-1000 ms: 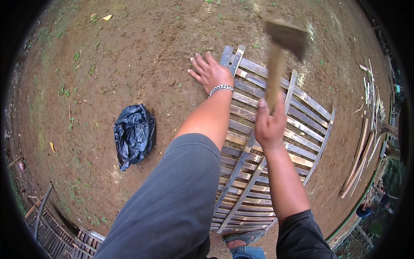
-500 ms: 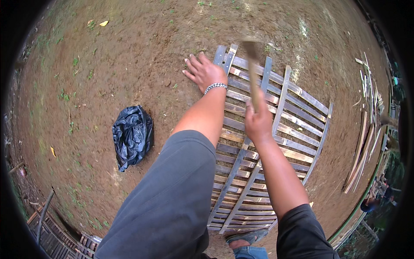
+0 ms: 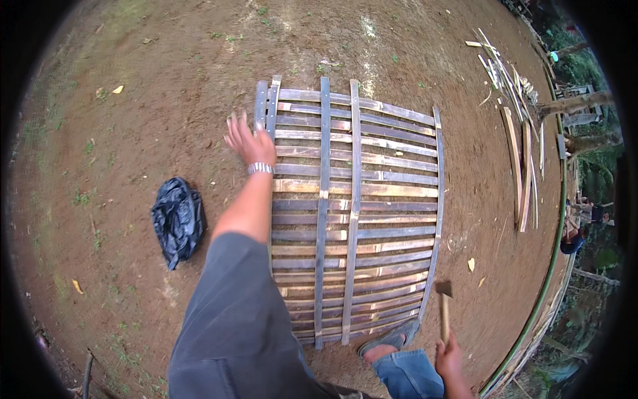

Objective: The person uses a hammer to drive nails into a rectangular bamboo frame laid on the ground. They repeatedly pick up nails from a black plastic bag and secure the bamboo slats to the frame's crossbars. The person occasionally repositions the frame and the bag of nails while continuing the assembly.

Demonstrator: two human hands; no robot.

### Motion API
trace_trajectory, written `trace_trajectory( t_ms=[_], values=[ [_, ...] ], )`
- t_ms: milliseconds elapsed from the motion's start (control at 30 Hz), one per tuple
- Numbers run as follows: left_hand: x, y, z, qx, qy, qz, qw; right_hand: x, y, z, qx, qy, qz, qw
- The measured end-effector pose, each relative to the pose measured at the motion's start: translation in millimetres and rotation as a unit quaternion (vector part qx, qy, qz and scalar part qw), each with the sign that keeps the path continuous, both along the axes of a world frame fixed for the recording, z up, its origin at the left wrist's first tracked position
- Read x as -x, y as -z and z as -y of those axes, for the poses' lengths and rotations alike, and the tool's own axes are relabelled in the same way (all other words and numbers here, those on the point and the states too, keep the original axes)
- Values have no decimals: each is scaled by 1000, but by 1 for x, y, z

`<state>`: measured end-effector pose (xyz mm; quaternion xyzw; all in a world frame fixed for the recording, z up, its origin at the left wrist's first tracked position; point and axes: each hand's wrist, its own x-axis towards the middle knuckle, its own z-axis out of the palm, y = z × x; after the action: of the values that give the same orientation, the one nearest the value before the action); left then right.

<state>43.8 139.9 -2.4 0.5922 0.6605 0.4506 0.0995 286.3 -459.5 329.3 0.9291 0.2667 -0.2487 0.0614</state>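
A flat panel of bamboo slats (image 3: 399,191) lies on the ground before me, with long strips crossing its many slats. My left hand (image 3: 249,141) is at the panel's far left corner, beside two strips with small dots like nail heads along them. Its fingers are stretched out and hold nothing; I cannot tell whether the palm presses on the strip. Low at the right, beyond the panel's near right corner, my right hand (image 3: 450,359) is wrapped round the wooden handle of a hammer (image 3: 444,312). The dark head points away from me.
A crumpled black plastic bag (image 3: 177,223) lies left of the panel. Loose bamboo strips (image 3: 515,159) are scattered at the far right, near a long green pole (image 3: 541,312) along the yard's edge. My sandalled foot (image 3: 389,340) is by the panel's near edge. A person (image 3: 573,241) is far off right.
My right hand has swung the hammer from above the panel down to the lower right. My left hand now lies nearer the corner strips. The view has shifted to the right.
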Motion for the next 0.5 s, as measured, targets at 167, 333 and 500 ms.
trace_trajectory(
  t_ms=[167,333,500],
  values=[
    [63,-26,251,205,64,111,970,9,-80,75,-196,333,-24,922],
    [160,-76,389,382,104,5,918,54,-148,11,-429,408,-65,803],
    [230,-134,344,396,202,-120,887,91,-147,33,-464,429,-209,746]
  ],
)
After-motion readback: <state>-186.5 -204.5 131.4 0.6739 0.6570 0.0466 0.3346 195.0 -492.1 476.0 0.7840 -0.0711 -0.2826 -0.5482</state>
